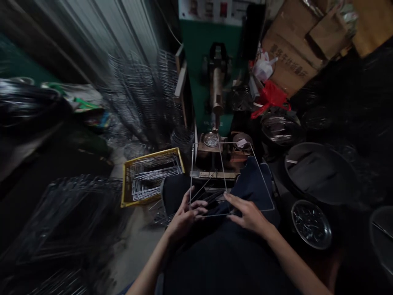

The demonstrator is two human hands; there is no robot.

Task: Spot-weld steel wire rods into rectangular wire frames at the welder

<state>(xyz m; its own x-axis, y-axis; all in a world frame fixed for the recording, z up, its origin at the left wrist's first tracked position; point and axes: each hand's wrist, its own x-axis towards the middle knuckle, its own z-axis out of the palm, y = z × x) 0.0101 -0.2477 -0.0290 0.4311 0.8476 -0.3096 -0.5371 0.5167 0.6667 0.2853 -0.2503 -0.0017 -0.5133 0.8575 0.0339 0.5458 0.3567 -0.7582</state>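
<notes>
One wire frame (222, 165) in both hands (184, 216) (250, 214)

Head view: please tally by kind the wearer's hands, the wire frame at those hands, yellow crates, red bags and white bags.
Left hand and right hand: 2
Wire frame: 1
Yellow crate: 1
Red bag: 1
White bag: 1
Total: 6
</notes>
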